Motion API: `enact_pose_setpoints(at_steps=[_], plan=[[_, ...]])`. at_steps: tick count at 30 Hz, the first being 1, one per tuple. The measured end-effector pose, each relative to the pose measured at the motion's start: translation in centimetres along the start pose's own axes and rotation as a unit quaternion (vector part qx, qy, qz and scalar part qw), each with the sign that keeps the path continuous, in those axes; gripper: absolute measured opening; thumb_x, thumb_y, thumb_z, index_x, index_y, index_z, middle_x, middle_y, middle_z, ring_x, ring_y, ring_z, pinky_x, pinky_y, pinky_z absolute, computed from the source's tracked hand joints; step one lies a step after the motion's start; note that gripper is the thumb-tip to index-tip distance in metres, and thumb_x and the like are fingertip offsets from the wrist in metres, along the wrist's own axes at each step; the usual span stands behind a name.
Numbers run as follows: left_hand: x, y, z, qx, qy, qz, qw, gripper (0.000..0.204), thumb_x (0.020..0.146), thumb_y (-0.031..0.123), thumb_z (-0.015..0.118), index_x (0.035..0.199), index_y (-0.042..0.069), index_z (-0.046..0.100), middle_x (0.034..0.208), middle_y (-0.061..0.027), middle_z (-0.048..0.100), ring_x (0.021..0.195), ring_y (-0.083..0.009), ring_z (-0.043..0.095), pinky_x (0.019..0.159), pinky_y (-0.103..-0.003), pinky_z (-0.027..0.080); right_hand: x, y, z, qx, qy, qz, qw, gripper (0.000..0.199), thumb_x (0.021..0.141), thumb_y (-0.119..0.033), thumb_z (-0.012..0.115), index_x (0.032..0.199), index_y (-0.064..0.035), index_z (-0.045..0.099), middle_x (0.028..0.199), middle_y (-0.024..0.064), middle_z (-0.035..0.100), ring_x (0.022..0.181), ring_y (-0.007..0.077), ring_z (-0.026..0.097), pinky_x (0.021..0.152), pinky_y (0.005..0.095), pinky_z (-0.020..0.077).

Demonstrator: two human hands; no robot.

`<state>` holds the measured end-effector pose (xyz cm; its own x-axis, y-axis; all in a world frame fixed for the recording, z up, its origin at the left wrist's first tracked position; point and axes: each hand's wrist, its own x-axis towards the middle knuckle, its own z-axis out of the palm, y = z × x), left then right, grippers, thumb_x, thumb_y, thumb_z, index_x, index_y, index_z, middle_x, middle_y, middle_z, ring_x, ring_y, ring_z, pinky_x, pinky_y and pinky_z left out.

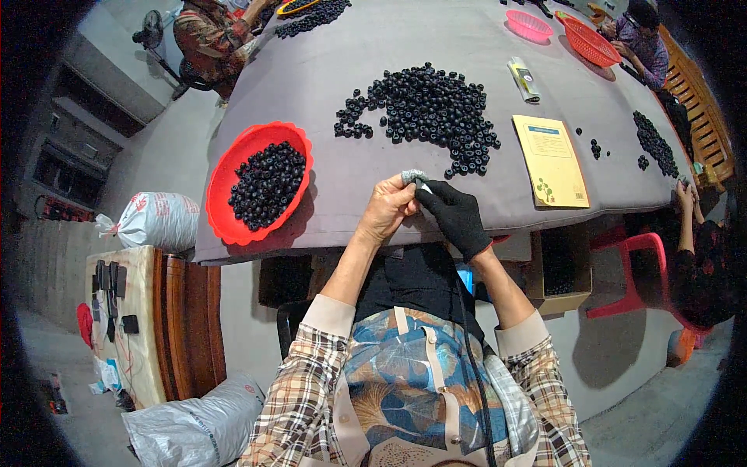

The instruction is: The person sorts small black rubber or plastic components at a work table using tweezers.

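Note:
Above the table's near edge, my two hands meet with their fingertips together. My left hand (387,206) is bare and closed in a pinch. At its fingertips is a small grey-white patterned piece (413,176), like cloth or a wrapping; whether it is worn on a finger or held, I cannot make out. My right hand (455,218), in a black glove, is closed against it, with a bit of white showing between the fingers. Just beyond lies a loose pile of small round black pieces (428,109). To the left, a red scalloped basin (219,198) holds many more of them.
A yellow booklet (551,163) and a small packet (524,80) lie right of the pile. Pink (529,27) and red (591,43) baskets stand at the far right. Other people sit around the grey-covered table (311,86). A red stool (634,272) and cardboard box (564,300) are below right.

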<state>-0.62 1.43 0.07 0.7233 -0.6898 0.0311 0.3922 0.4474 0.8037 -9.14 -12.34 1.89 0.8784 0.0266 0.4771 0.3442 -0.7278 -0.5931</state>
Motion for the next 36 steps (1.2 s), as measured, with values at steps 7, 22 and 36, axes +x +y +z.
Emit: enact_pose_setpoints(at_steps=[7, 22, 36], plan=[[-0.1, 0.1, -0.2, -0.005, -0.003, -0.007, 1.000, 0.017, 0.085, 0.008, 0.056, 0.100, 0.002, 0.059, 0.079, -0.0020, 0.061, 0.055, -0.0044, 0.050, 0.051, -0.016, 0.043, 0.0, 0.2, 0.4, 0.041, 0.017, 0.010, 0.999, 0.029, 0.080, -0.009, 0.053, 0.109, -0.0109, 0.057, 0.104, 0.0077, 0.059, 0.082, 0.0222, 0.062, 0.066, 0.0290, 0.0502], [-0.1, 0.2, 0.3, -0.082, 0.013, -0.022, 0.996, 0.014, 0.086, 0.006, 0.053, 0.097, 0.001, 0.059, 0.075, -0.0011, 0.058, 0.055, -0.0050, 0.050, 0.051, -0.016, 0.043, -0.1, 0.9, -0.3, -0.015, 0.000, -0.077, 0.997, 0.026, 0.082, -0.006, 0.054, 0.108, -0.0062, 0.058, 0.104, 0.0088, 0.060, 0.088, 0.0179, 0.061, 0.075, 0.0256, 0.0481], [-0.3, 0.1, 0.2, -0.075, 0.008, -0.020, 0.997, 0.012, 0.086, 0.006, 0.053, 0.096, 0.002, 0.058, 0.072, -0.0012, 0.058, 0.053, -0.0052, 0.051, 0.050, -0.017, 0.045, -0.1, 0.6, -0.3, -0.048, 0.017, -0.103, 0.993, 0.027, 0.081, -0.004, 0.055, 0.108, -0.0070, 0.059, 0.104, 0.0105, 0.060, 0.088, 0.0211, 0.061, 0.074, 0.0267, 0.0497]])
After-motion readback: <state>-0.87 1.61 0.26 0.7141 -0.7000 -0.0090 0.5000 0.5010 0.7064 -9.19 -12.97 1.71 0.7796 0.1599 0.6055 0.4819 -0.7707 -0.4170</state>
